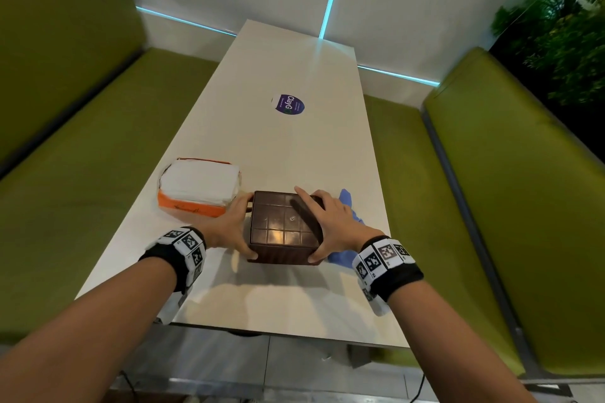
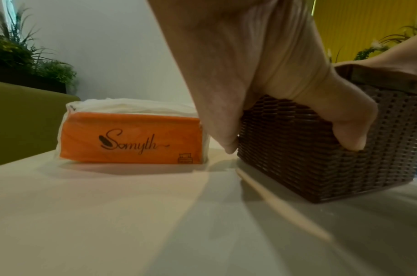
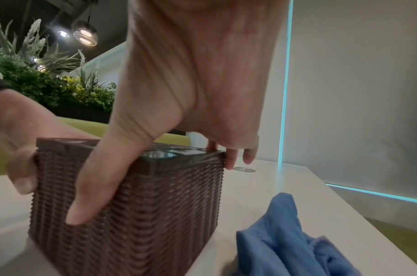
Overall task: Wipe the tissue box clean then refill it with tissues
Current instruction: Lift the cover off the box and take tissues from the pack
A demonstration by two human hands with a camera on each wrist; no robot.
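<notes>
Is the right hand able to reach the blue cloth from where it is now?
Probably yes: the blue cloth lies just beside the right hand, nothing between, but that hand must first release the tissue box.

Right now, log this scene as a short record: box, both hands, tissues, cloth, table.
box: brown woven tissue box, standing on the table, its flat gridded face up
left hand: grips the box's left side, thumb on the near corner
right hand: grips the box's right side, fingers over the top
tissues: orange pack with white tissues showing on top, left of the box, untouched
cloth: blue cloth crumpled on the table right of the box, partly behind the right hand
table: white, with a round sticker farther back
</notes>
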